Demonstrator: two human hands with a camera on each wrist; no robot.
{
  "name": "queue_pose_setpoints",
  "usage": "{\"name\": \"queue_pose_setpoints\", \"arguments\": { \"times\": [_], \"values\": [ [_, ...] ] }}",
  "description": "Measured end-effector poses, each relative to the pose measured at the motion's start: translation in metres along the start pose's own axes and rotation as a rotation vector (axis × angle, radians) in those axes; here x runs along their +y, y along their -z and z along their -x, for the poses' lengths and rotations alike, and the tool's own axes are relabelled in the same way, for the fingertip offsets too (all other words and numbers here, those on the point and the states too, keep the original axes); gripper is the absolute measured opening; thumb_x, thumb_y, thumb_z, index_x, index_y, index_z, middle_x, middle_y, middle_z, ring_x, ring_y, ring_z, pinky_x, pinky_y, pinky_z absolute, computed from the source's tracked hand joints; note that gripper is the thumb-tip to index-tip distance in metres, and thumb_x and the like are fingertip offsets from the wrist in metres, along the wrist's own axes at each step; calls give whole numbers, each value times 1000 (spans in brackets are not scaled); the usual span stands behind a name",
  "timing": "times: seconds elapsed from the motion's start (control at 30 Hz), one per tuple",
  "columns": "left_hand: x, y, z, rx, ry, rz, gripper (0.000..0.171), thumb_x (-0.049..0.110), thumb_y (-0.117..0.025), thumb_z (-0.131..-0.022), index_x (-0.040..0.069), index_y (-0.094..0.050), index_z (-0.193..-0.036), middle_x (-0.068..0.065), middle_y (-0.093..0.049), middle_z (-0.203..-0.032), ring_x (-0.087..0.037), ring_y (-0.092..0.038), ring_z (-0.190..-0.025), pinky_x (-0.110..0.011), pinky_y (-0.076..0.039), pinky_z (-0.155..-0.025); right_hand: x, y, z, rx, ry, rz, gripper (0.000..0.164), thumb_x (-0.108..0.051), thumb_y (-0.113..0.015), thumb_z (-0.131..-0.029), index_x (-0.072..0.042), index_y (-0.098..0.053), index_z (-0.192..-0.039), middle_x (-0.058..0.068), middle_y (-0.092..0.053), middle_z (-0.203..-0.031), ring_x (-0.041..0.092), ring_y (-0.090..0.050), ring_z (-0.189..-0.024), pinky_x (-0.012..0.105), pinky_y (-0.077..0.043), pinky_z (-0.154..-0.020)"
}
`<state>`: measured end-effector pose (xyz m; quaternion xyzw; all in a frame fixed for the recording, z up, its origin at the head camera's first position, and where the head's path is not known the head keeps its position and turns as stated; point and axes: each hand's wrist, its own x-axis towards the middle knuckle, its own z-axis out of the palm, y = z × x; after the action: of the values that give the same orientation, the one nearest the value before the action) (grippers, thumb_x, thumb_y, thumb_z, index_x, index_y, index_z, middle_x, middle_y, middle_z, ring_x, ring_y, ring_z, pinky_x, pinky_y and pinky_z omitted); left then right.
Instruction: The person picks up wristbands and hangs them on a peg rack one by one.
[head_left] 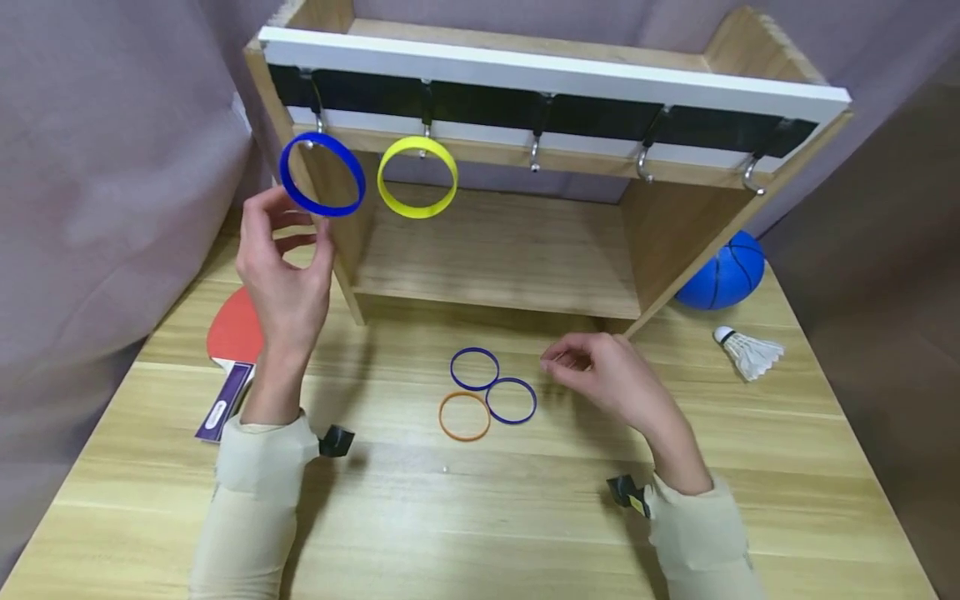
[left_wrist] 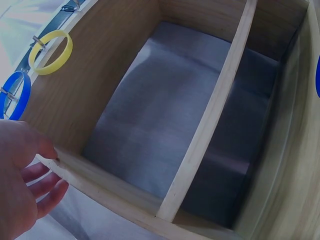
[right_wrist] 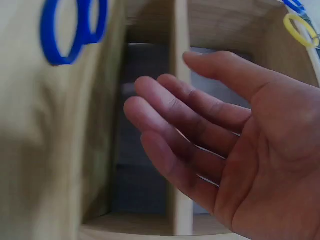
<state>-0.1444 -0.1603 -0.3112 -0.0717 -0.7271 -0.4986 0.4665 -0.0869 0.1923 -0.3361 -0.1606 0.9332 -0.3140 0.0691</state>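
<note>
A blue ring (head_left: 322,209) hangs from the leftmost hook of the wooden rack, and a yellow ring (head_left: 417,213) from the hook beside it. Just below the blue ring is my left hand (head_left: 288,275), its fingers bent and thumb apart, with nothing held. The left wrist view shows it beside the rack's side panel (left_wrist: 105,195). My right hand (head_left: 611,375) hovers over the table with loosely curled, bare fingers. To its left lie two dark blue rings (head_left: 512,422) and an orange ring (head_left: 465,438), flat and close together.
Three more hooks (head_left: 535,154) line the rack's front (head_left: 555,73). A red paddle (head_left: 234,327) lies left, partly behind my left arm. A blue ball (head_left: 722,271) and a shuttlecock (head_left: 750,354) are right of the rack. Curtains (head_left: 112,150) stand behind.
</note>
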Motion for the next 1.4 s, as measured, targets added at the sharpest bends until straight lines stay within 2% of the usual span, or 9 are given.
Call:
{"name": "queue_pose_setpoints", "arguments": {
  "times": [0.2,0.5,1.07,1.4],
  "values": [
    [1,1,0,1,-7,-4,31,9,-71,-88,8,-62,-118,4,-63,-109,-12,-64,-96,-27,-60,-71,13,-22,4,-44,-50,80,11,-19,-73,-88,-13,-74,-97,-9,-68,-80,9,-64,-75,32,-54,-68],
    [2,0,0,-4,-9,0,31,8,-70,-88,7,-62,-118,3,-64,-109,-12,-64,-96,-29,-60,-71,24,-45,1,-76,-38,127,13,-19,-77,-86,-13,-73,-96,-12,-66,-77,4,-61,-70,33,-51,-68],
    [1,1,0,2,-20,-14,31,10,-70,-89,8,-62,-119,5,-63,-110,-13,-64,-96,-27,-60,-71,29,-55,-3,-10,-10,145,6,-15,-78,-83,-15,-73,-85,-11,-64,-72,3,-58,-65,29,-51,-62],
    [1,0,0,1,-21,-12,31,11,-70,-89,7,-62,-118,4,-63,-110,-13,-64,-96,-27,-60,-71,26,-52,-3,-7,-17,168,7,-12,-77,-80,-17,-72,-80,-10,-64,-71,5,-58,-65,29,-53,-62]
  ]
}}
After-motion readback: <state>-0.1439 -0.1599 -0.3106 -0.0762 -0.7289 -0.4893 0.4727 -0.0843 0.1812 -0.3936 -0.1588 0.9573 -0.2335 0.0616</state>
